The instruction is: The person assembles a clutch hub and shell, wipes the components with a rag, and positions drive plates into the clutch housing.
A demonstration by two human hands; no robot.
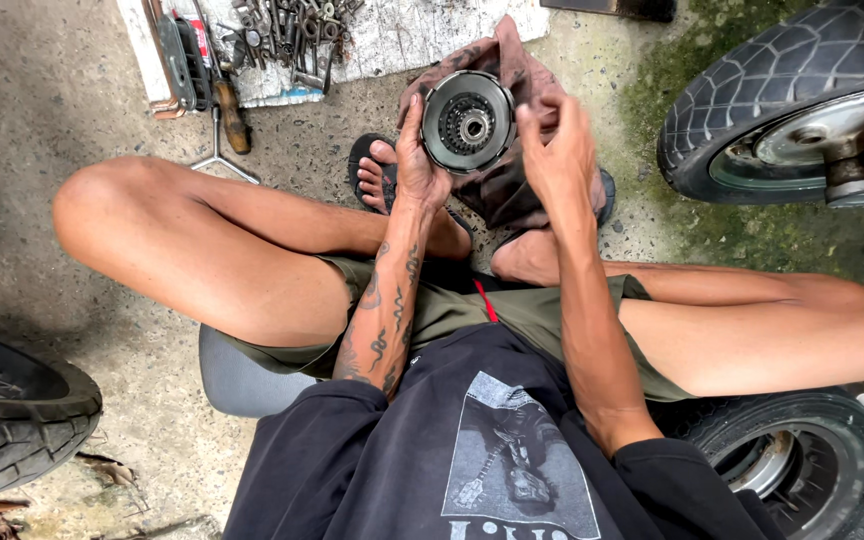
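While left hand [418,160] cups clutch drum [468,121], right fingertips [530,112] touching

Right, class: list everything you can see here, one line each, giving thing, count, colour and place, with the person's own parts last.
Round metal part: one, dark grey, held up in both hands.
Rag: one, reddish-brown, behind the part, over the feet.
Tyres: three, black, top right, lower left, lower right.
Loose tools and bolts: many, grey, on white board, top.
Sandals: two, black, on the feet.
Left hand: one, grips the part's left rim.
Right hand: one, at its right edge.
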